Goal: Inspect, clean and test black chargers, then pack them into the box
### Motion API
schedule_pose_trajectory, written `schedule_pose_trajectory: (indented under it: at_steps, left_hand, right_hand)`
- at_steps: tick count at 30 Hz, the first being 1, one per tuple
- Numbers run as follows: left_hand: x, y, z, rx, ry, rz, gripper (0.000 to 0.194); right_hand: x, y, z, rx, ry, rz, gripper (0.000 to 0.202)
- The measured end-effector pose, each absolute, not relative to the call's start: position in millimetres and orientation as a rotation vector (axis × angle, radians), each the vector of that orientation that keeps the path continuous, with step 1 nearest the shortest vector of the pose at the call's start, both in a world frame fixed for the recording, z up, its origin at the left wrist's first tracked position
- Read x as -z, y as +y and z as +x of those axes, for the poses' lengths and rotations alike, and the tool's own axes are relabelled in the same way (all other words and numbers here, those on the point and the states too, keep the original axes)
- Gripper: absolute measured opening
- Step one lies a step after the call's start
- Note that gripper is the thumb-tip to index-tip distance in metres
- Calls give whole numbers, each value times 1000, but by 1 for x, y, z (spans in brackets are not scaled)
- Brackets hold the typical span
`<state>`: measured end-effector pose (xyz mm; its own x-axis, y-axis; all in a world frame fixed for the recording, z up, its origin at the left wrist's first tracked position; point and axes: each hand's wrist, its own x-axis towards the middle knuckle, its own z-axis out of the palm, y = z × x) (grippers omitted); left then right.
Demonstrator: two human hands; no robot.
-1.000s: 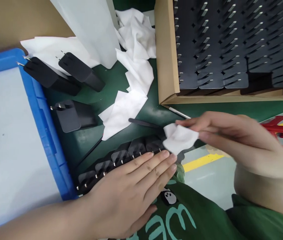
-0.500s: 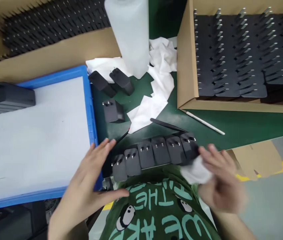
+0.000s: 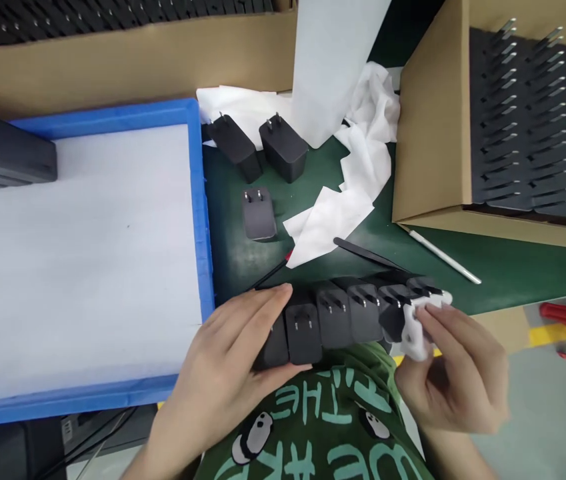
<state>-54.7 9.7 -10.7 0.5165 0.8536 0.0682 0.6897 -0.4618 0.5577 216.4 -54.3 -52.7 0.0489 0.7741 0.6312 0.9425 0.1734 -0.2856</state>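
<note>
A row of several black power adapters [image 3: 335,312] with two metal prongs each lies along the near edge of the green table. My left hand [image 3: 233,347] is closed round the left end of this row, fingers on the far side and thumb on the near side. At the right end, my right hand [image 3: 457,367] pinches a white cloth [image 3: 415,333], which touches the last adapters by their prongs. Beyond the row stand three loose adapters [image 3: 259,213], prongs upward or tilted. Part of the leftmost adapter is hidden by my left hand.
A blue-rimmed tray [image 3: 203,220] with a white lining is at left, holding black adapters [image 3: 7,150]. Cardboard boxes [image 3: 430,133] of adapters stand at back and right. White wipes [image 3: 333,220], black tweezers [image 3: 367,253], a white pen-like stick [image 3: 445,257] and a white container [image 3: 333,67] lie between.
My left hand has moved right and closed on the row's left end. My right hand has brought the white cloth up against the right-end adapters. The view has shifted.
</note>
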Motion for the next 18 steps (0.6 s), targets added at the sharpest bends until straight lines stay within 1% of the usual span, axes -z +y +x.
schedule_pose_trajectory:
  at_steps: [1,2,5,6,10,13,16,17,18]
  left_hand:
    - [11,10,-53,-483,1250,2259,56]
    - [11,10,-51,-492,1236,2230,54]
    - [13,11,-49,-524,1205,2203,51]
    - [14,11,-48,-535,1203,2207,50]
    - [16,13,-48,-562,1195,2259,40]
    - [19,14,-49,-566,1213,2281,42]
    - [20,14,-49,-599,1202,2291,36]
    - [19,12,-49,-605,1209,2307,41]
    - [17,11,-50,-615,1233,2334,49]
  right_hand:
    - [53,-52,206,342,-1759,-1626,49]
    - [53,-51,198,330,-1795,-1628,49]
    - [49,-55,180,186,-1961,-1586,54]
    - [48,-56,175,135,-2009,-1535,51]
    - [43,-46,146,18,-2131,-1239,27]
    - [30,-34,140,-201,-2143,-991,16]
    - [-1,-23,168,-582,-2146,-939,24]
    - [-13,-18,182,-696,-2193,-1033,26]
    - [-26,-12,196,-675,-2181,-1211,27]
